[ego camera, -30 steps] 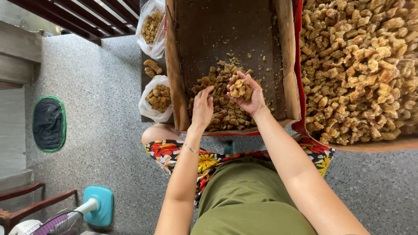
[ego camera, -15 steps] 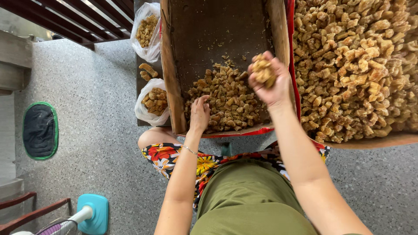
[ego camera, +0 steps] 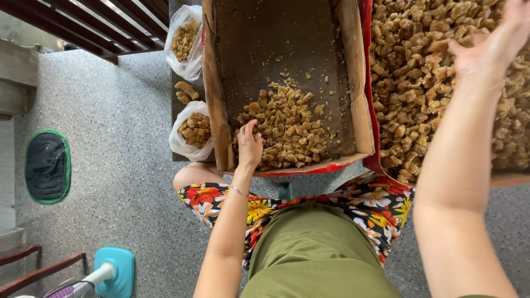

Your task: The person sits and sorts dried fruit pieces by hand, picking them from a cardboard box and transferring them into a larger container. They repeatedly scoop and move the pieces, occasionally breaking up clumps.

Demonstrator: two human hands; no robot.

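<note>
A brown cardboard box (ego camera: 361, 110) lies in front of me with a heap of golden-brown fried pieces (ego camera: 287, 129) at its near end. My left hand (ego camera: 249, 148) rests on the heap's left side, fingers curled among the pieces; whether it grips any is unclear. My right hand (ego camera: 494, 47) is raised over a big tray (ego camera: 505, 177) piled with the same pieces, at the right. Its fingers are spread and nothing shows in it.
Two clear plastic bags (ego camera: 190, 132) of fried pieces sit left of the box, the other bag (ego camera: 185, 38) farther off. On the speckled floor lie a green-rimmed dark mat (ego camera: 47, 165) and a teal fan base (ego camera: 113, 270). My flowered shorts and green shirt fill the bottom.
My right hand lifted a handful from the box, carried it right over the big tray, and now stands spread with nothing in it. My left hand stayed on the heap.
</note>
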